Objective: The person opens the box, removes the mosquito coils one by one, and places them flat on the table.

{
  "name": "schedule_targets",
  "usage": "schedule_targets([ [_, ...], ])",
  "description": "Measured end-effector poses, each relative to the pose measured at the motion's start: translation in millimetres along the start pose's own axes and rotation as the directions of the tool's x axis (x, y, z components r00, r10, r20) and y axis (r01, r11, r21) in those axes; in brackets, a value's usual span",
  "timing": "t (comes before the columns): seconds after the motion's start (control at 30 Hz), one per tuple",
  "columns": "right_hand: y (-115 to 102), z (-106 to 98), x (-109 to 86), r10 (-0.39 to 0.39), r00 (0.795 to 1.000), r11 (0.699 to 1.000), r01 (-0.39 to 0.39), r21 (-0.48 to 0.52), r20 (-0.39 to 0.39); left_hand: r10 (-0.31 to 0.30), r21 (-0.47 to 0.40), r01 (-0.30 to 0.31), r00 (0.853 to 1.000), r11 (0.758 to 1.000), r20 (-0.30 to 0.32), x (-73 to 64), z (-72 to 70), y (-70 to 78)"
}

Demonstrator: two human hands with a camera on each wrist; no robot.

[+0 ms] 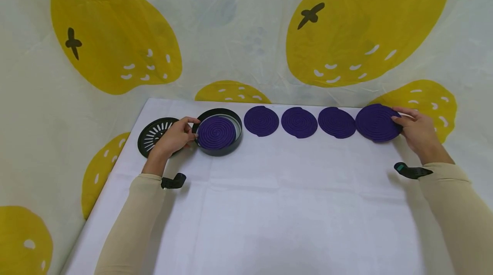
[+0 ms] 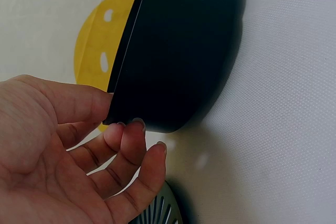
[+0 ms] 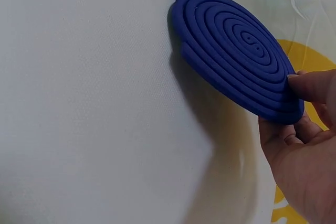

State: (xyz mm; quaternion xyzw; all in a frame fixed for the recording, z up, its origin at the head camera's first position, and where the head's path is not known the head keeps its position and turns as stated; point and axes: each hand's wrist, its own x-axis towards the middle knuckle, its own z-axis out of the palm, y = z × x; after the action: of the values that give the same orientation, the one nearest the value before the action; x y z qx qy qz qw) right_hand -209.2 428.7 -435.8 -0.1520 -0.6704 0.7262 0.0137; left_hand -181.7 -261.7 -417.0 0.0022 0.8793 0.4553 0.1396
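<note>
A round dark mosquito coil holder [image 1: 220,152] stands at the back left, with a purple mosquito coil [image 1: 216,132] lying in it. My left hand [image 1: 175,137] pinches the holder's left rim between thumb and fingers; in the left wrist view the holder's dark side [image 2: 181,51] fills the upper middle. Partly under that hand lies a dark slotted lid [image 1: 148,140]. At the far right of the row, my right hand [image 1: 420,131] grips another mosquito coil [image 1: 377,123] by its right edge. The right wrist view shows this coil [image 3: 236,61] tilted, its near edge raised above the cloth.
Between the hands, three more purple coils lie in a row along the table's back edge: one [image 1: 261,121] beside the holder, a middle one [image 1: 299,122], then another [image 1: 337,122]. White cloth [image 1: 289,215] covers the table. A lemon-printed curtain [image 1: 239,31] hangs behind.
</note>
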Motion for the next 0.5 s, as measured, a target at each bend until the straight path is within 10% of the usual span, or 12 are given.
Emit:
schedule_targets([
  [0.13, 4.0, -5.6, 2.1, -0.033, 0.999, 0.951, 0.028, -0.309, -0.01, -0.004, 0.007, 0.004, 1.0, 1.0, 0.001, 0.2, 0.7, 0.3],
  [0.33, 7.5, -12.6, 6.6, -0.058, 0.998, 0.666, 0.056, -0.744, 0.024, 0.005, -0.008, -0.005, 1.0, 1.0, 0.002, 1.1, 0.5, -0.9],
  [0.5, 9.3, -13.9, 8.1, -0.077, 0.997, 0.641, 0.058, -0.765, 0.012, 0.005, -0.018, -0.005, 1.0, 1.0, 0.005, 0.8, 0.6, -1.5],
])
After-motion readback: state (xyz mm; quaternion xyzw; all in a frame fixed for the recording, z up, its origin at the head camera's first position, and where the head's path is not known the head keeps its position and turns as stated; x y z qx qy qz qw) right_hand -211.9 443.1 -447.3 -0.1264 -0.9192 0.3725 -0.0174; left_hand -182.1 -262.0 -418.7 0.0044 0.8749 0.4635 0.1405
